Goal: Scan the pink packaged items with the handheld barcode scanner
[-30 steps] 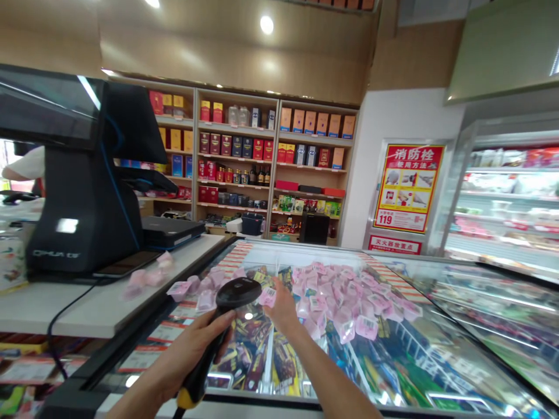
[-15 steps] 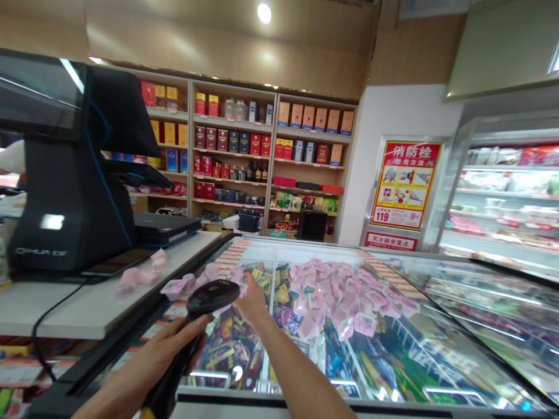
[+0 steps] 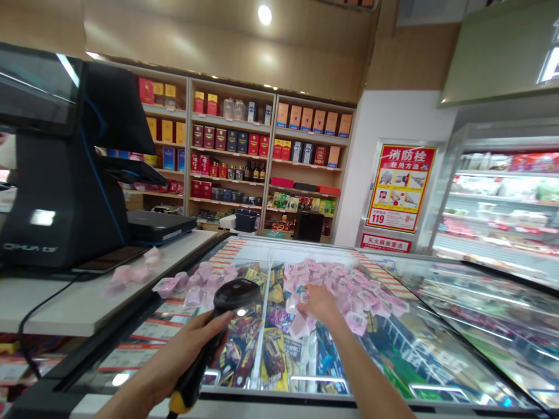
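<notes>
My left hand [image 3: 198, 337] is wrapped round the handle of a black barcode scanner [image 3: 238, 294], its head held above the glass freezer top [image 3: 257, 247]. My right hand [image 3: 321, 304] reaches to the near left side of a large pile of small pink packets [image 3: 340, 285] with barcode labels. Its fingers are bent round one pink packet [image 3: 302, 295] at the edge of that pile. A smaller group of pink packets [image 3: 203, 282] lies on the glass to the left, just beyond the scanner.
Several blurred pink packets [image 3: 131, 273] lie on the white counter [image 3: 70, 308] beside a black checkout terminal [image 3: 52, 192]. Wrapped ice creams [image 3: 273, 355] show through the freezer glass. Shelves with boxes and bottles [image 3: 231, 142] stand behind, and a lit chiller [image 3: 502, 203] is on the right.
My right hand has moved from the small left group to the large pile on the right. The scanner in my left hand has shifted right. The view has moved slightly.
</notes>
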A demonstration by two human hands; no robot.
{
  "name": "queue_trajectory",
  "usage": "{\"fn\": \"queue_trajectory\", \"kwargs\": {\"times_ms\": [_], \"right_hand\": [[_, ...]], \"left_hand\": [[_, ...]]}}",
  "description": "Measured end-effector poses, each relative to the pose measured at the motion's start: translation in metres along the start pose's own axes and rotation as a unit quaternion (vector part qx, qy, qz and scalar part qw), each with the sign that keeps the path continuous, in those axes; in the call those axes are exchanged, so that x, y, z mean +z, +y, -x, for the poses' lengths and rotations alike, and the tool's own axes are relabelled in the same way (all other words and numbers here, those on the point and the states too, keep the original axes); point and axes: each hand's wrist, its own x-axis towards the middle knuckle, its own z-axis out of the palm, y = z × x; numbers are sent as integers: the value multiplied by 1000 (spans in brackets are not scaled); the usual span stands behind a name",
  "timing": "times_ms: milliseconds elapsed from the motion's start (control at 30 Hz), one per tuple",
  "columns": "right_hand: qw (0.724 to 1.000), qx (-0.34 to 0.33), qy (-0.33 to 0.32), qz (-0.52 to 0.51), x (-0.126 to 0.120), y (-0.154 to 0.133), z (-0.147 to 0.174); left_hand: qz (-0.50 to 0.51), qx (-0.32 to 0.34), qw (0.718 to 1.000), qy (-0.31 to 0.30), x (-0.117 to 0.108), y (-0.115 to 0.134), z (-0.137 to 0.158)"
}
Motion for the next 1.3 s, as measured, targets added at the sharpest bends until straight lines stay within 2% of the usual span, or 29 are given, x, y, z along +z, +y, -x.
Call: {"fn": "queue_trajectory", "kwargs": {"times_ms": [167,300,400,500,600,700,800,967,1167,1300], "right_hand": [[1000,-10,3,-12,3,9,0],[998,-47,-4,-45,4,26,-1],[994,-56,43,-87,5,28,-2],[980,-56,127,-143,4,16,-3],[969,-77,157,-176,5,-6,-5],[964,-97,152,-194,13,-30,-9],[963,-110,143,-199,21,-47,-13],[962,-136,136,-193,25,-61,-14],[967,-124,124,-183,29,-72,-15],[972,-108,92,-187,41,-90,-14]], "left_hand": [[-13,14,1000,-20,3,1,0],[1,2,1000,-14,6,-1,-1],[11,2,1000,-12,10,0,-1],[8,-4,1000,-9,13,5,2],[-10,-2,1000,-5,12,10,6],[-16,12,1000,20,8,13,9],[-9,10,1000,13,2,13,13],[-2,12,1000,13,-4,15,19],[9,9,1000,28,-10,17,24],[19,7,999,45,-20,17,25]]}}
